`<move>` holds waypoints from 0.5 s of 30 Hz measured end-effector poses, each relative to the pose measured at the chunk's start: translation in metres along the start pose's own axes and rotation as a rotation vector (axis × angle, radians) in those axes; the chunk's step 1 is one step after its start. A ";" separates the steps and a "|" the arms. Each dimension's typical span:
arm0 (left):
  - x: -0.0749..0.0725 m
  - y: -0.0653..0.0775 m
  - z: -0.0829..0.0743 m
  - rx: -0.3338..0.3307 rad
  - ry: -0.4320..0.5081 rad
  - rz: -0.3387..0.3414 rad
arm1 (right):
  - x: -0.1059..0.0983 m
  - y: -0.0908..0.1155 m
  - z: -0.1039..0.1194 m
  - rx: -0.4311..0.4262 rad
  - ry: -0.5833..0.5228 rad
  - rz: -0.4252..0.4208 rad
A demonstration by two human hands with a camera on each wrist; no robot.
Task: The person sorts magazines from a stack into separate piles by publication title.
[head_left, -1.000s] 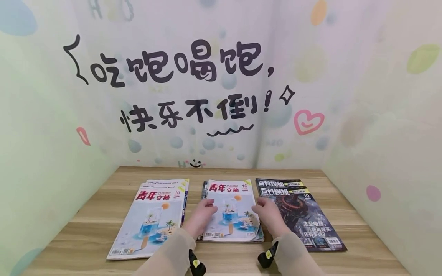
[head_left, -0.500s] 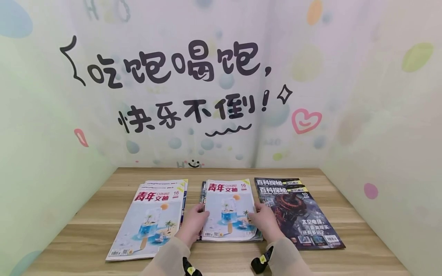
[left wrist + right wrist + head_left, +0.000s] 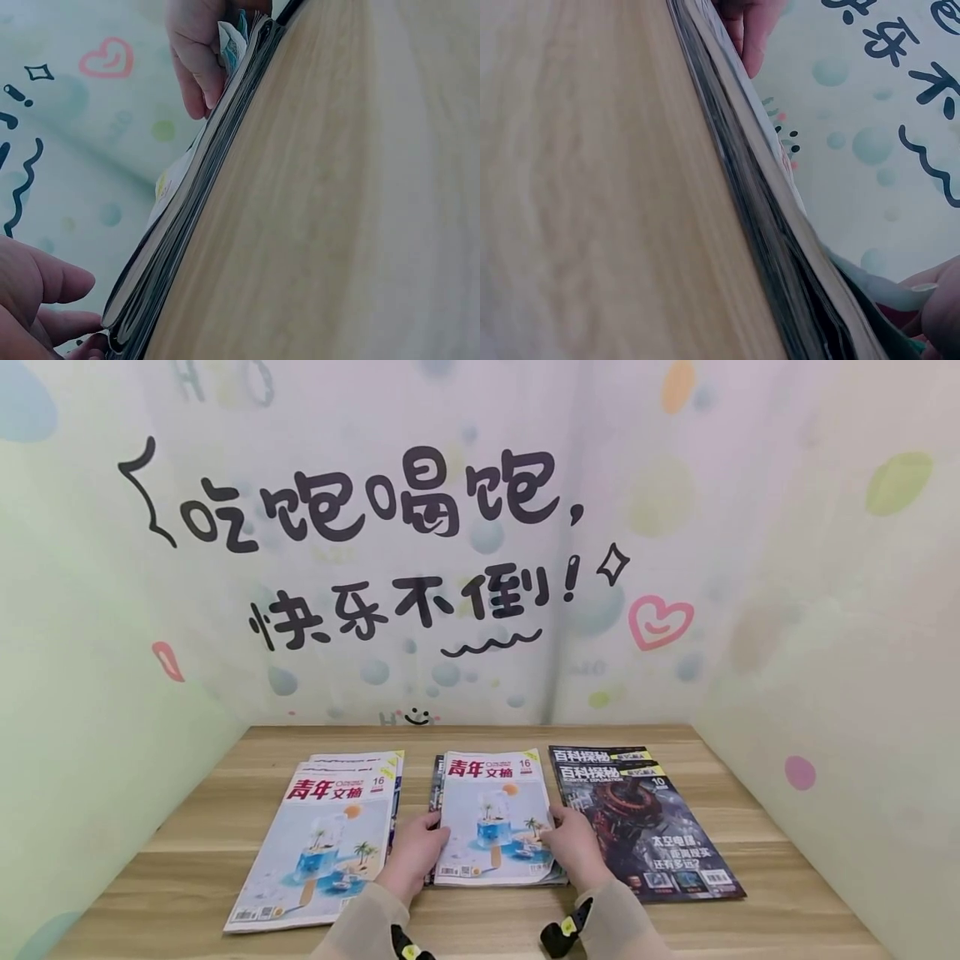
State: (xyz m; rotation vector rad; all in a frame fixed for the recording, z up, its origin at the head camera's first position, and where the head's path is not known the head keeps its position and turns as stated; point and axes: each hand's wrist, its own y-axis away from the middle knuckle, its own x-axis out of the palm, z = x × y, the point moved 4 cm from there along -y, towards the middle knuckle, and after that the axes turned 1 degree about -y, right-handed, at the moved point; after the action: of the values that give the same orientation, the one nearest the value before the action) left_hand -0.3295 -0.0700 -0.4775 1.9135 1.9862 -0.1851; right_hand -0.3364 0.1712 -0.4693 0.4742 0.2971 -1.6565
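In the head view, a middle stack of magazines (image 3: 491, 818) lies between my two hands, with an ice-pop picture and red title on its top cover. My left hand (image 3: 412, 852) holds the stack's left edge, thumb beside the cover; in the left wrist view its fingertips (image 3: 82, 322) meet the stack's corner. On the opposite edge, my right hand (image 3: 576, 843) grips near the lower corner, thumb over the cover. The right wrist view shows the top magazine (image 3: 855, 274) bending up at that hand. Darker magazines (image 3: 172, 259) lie underneath, their covers mostly hidden.
To the left is another pile of ice-pop magazines (image 3: 315, 843), slightly fanned. Dark-covered magazines (image 3: 652, 835) lie on the right, close by my right hand. All rest on a wooden table (image 3: 480, 927) backed by a printed curtain wall (image 3: 375, 443).
Both hands have slid along the middle stack's sides toward its near end. The top magazine's near right corner lies more evenly over those below. The view has shifted slightly right.
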 end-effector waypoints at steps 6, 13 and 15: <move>-0.001 0.003 -0.002 0.008 -0.040 -0.015 | 0.002 0.000 0.001 0.013 0.018 0.000; 0.000 0.002 -0.003 0.044 -0.060 -0.019 | 0.002 -0.001 0.001 -0.004 0.045 0.006; 0.000 0.002 -0.003 0.046 -0.054 -0.021 | 0.002 -0.001 0.000 -0.009 0.052 0.007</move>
State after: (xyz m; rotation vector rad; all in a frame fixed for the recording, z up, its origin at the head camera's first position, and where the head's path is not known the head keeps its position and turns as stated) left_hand -0.3284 -0.0686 -0.4748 1.8962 1.9829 -0.2879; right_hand -0.3372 0.1698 -0.4700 0.5119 0.3408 -1.6374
